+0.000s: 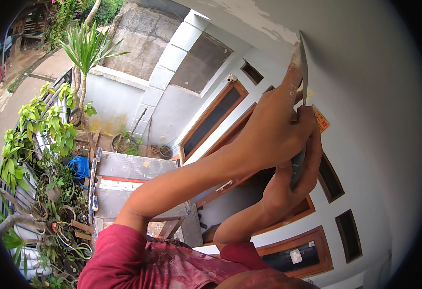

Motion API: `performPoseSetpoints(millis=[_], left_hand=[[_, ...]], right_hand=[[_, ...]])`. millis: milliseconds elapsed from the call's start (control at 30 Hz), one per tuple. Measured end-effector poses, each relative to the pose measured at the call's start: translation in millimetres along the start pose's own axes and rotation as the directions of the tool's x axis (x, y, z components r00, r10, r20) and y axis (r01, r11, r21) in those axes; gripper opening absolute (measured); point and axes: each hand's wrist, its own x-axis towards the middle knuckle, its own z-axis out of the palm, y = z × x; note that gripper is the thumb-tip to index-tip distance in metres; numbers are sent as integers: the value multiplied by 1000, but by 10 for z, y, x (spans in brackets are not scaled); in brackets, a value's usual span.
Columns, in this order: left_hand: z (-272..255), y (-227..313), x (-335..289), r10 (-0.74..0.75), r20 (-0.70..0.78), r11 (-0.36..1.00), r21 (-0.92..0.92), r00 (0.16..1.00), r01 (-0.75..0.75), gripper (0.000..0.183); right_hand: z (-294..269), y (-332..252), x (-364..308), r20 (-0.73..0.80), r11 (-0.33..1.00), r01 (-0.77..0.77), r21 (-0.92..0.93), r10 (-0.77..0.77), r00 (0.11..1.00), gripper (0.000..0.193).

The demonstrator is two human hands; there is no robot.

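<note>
A person in a red shirt [162, 265] presses a flat metal scraper [303, 72] against a pale grey wall [365, 72], both arms raised from the lower edge of the view. The left hand [276, 130] has its grip clenched around the tool where the blade meets the handle, with one finger [294, 67] stretched up along the blade, its tip dusted white. The right hand [293, 185] sits just below, its grip wrapped around the dark handle [296, 166], so the two hands touch one another on the tool. The blade stands nearly upright, its edge against the wall surface just under a patch of flaking paint [268, 31] near the top of the frame. A small orange sticker [321, 119] shows on the wall just beside the left hand.

Below and behind the arms runs a house front with wood-framed windows [215, 120] and small dark vents [348, 236]. Under the left forearm stands a grey and white wooden platform [133, 168], with a coiled blue hose [80, 167] just beside it. Potted green plants [47, 130] crowd the left side along a metal fence, and a tall spiky-leaved plant [88, 48] rises beside a low white wall. A pillar of pale blocks [172, 58] climbs toward the upper middle of the view.
</note>
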Motion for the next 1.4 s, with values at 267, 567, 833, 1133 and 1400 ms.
performPoseSetpoints(millis=[267,567,833,1133,1400], left_hand=[[223,-138,93,259,-97,964,94,961,-250,83],[296,-174,258,250,-196,959,-85,948,-271,71],[303,-295,286,300,-208,954,51,931,-296,76],[355,-208,220,209,-164,950,-201,964,-240,75],[422,-166,220,188,-254,948,-204,949,-243,77]], right_hand=[[-42,-115,205,-188,992,-49,-114,27,982,67],[-237,-243,227,-70,944,-9,-329,-15,997,74],[-405,-421,466,240,797,-33,-604,221,945,49],[-110,-574,328,36,743,-74,-665,130,991,40],[-85,-685,372,0,733,-140,-665,187,982,41]])
